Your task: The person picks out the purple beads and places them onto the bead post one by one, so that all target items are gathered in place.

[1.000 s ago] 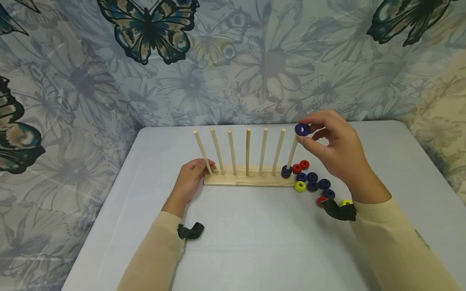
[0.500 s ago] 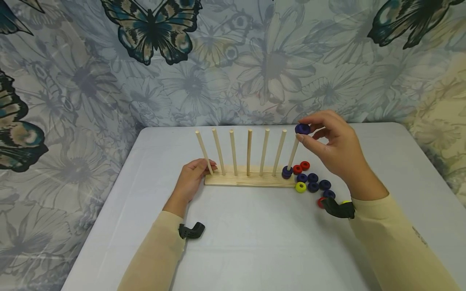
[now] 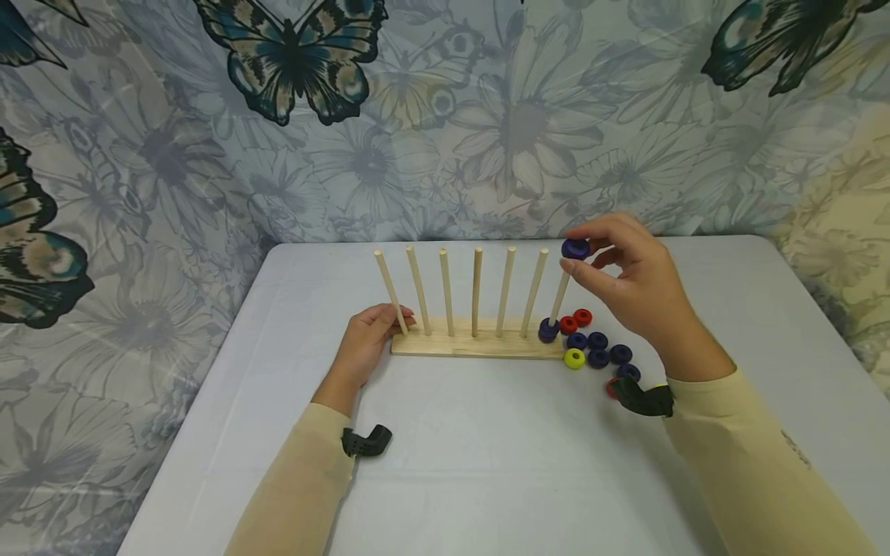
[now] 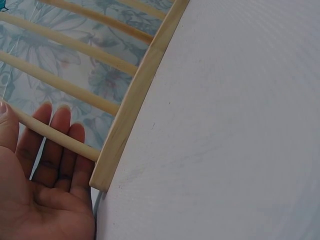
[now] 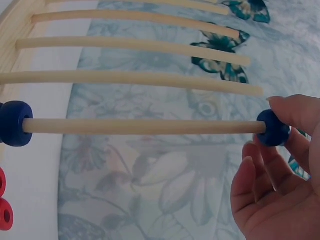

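Left hand [image 3: 365, 340]: thumb and fingers about the left peg [image 3: 389, 286], low down, holding it lightly.
Base [image 3: 480, 350]: wood, flat on the table [image 3: 445, 471], seven pegs in a row.
Middle pegs [image 3: 476, 293]: five, bare.
Right peg [image 3: 560, 300]: two blue beads [image 3: 548, 332] stacked at its foot.
Held bead [image 3: 575, 249]: blue, at the right peg's top, the tip inside its hole.
Right hand [image 3: 629, 279]: pinching the held bead between thumb and fingertips.
Loose beads [image 3: 598, 357]: red, blue, yellow, close by; some partly hidden by the wrist camera [image 3: 643, 398].
Risks, judged: a tilted bead could jam; early release before it seats could drop it; sideways push, should the left grip slacken, could shift the base.
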Tool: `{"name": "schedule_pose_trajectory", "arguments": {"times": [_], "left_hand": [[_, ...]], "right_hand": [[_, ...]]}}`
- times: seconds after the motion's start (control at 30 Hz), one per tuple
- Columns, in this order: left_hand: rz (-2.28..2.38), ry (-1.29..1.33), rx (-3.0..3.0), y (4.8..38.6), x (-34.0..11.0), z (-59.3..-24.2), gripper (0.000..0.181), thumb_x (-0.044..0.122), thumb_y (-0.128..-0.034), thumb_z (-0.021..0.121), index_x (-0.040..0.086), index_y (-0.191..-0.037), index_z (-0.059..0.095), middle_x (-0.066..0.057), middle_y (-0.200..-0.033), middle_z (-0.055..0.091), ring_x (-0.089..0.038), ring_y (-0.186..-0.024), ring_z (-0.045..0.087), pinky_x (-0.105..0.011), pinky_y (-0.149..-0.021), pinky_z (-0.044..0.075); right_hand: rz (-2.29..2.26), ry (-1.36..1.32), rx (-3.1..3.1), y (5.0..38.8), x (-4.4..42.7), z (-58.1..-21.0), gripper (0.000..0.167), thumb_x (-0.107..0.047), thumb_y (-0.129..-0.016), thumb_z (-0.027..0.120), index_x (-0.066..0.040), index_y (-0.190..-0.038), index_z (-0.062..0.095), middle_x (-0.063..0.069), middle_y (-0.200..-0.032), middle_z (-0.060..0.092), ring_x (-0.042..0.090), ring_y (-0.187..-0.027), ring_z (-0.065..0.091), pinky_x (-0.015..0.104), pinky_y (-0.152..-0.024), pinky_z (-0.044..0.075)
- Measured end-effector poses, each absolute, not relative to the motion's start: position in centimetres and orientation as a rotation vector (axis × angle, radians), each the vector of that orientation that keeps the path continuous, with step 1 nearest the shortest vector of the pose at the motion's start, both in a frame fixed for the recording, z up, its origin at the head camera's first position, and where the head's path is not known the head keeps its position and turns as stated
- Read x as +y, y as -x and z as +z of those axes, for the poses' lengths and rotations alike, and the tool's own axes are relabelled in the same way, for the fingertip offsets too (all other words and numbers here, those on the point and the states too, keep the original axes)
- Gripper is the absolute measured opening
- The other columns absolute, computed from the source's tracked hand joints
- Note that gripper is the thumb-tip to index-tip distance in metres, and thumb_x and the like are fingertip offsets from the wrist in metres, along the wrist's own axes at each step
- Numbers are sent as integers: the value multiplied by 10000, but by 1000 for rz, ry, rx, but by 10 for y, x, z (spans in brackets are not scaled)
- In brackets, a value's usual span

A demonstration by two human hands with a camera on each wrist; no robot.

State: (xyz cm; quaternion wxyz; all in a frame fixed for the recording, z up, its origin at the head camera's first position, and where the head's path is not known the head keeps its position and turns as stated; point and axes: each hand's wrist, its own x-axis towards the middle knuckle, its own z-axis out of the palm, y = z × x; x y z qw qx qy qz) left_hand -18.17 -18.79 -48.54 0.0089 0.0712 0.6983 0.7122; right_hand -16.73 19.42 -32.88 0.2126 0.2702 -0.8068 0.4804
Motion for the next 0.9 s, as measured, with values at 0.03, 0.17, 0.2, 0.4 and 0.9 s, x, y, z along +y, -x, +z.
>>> {"name": "schedule_pose_trajectory", "arguments": {"times": [0.03, 0.17, 0.2, 0.4, 0.9], "left_hand": [[2225, -223, 2182, 182, -188, -486, 421, 255, -1171, 557, -128, -1204, 728, -168, -1117, 769, -218, -1086, 725, -349, -996, 571], [2229, -228, 2185, 182, -188, -486, 417, 256, -1171, 557, -122, -1200, 732, -165, -1117, 769, -221, -1089, 724, -348, -994, 571], [2228, -231, 2186, 182, -188, -486, 417, 257, -1171, 558, -121, -1200, 732, -167, -1119, 768, -223, -1090, 723, -350, -994, 571], [2222, -233, 2193, 182, -187, -485, 421, 263, -1169, 566, -124, -1199, 731, -184, -1125, 764, -234, -1092, 722, -357, -995, 572], [2230, -233, 2184, 181, -187, -484, 418, 243, -1174, 550, -136, -1203, 725, -178, -1113, 767, -212, -1070, 728, -339, -987, 573]], "right_hand": [[1334, -748, -2244, 167, 194, -329, 327, 154, -909, 800, 50, -1216, 757, 50, -1133, 658, 161, -998, 601, 169, -825, 537], [1305, -744, -2277, 168, 195, -330, 322, 127, -918, 809, 28, -1221, 761, 42, -1140, 669, 152, -1004, 614, 173, -831, 535], [1295, -740, -2286, 168, 195, -331, 321, 120, -920, 812, 22, -1221, 762, 34, -1142, 672, 149, -1007, 617, 172, -833, 534], [1275, -727, -2302, 167, 196, -333, 308, 104, -925, 811, 13, -1216, 764, 65, -1151, 689, 152, -1024, 617, 175, -844, 525], [1345, -710, -2282, 162, 205, -340, 343, 140, -930, 778, 13, -1248, 761, 71, -1138, 698, 162, -1003, 627, 175, -838, 527]]}}
